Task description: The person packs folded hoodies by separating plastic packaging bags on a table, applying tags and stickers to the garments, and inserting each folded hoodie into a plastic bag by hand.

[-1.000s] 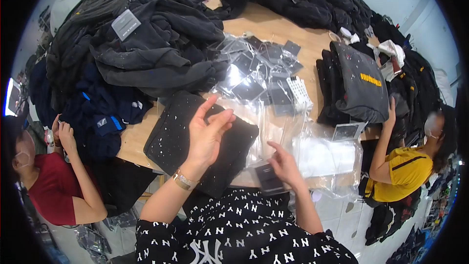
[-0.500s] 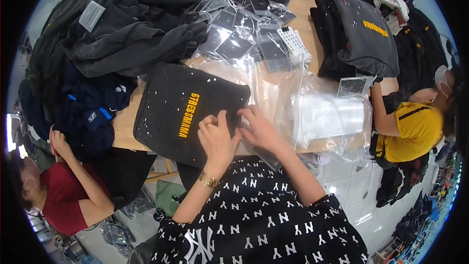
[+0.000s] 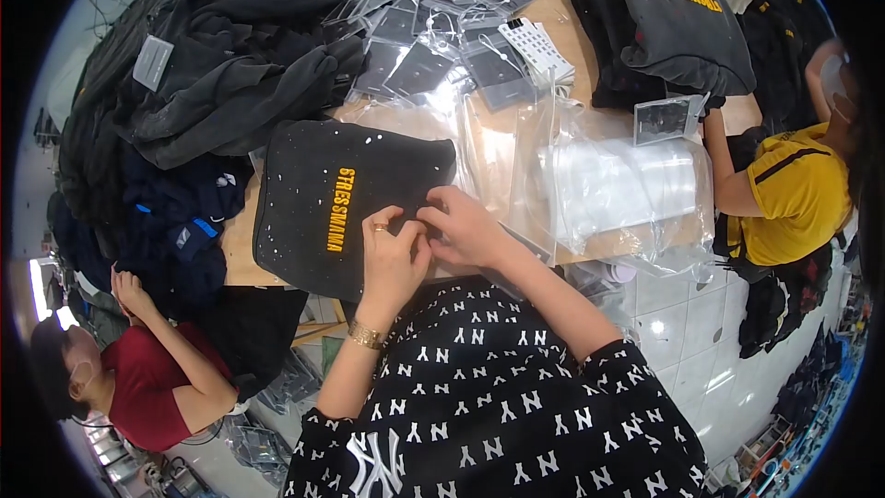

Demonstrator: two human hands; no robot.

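Observation:
A folded black garment (image 3: 300, 184) with white specks and yellow "STRESSMAMA" lettering lies on the table in front of me. Over its lower right edge, my left hand (image 3: 395, 254) has its thumb and fingertips pinched together. My right hand (image 3: 466, 229) meets it there, with fingers bent and tips almost touching the left ones. Whatever sits between the fingertips is too small or hidden to name. Just right of the garment are clear plastic bags (image 3: 618, 189) in a flat stack.
Black garments (image 3: 240, 55) are heaped at the back left, navy clothes (image 3: 180, 207) below them. Dark tags in clear sleeves (image 3: 429, 46) and a white tag sheet (image 3: 539, 51) lie behind. Folded garments (image 3: 682, 18) stand back right. A person in red (image 3: 157, 387) and another in yellow (image 3: 797, 194) flank me.
Both hands have drawn closer together, their fingers now pinched nearly tip to tip. A dark tag visible beneath my right wrist is now out of sight. The whole view has shifted slightly.

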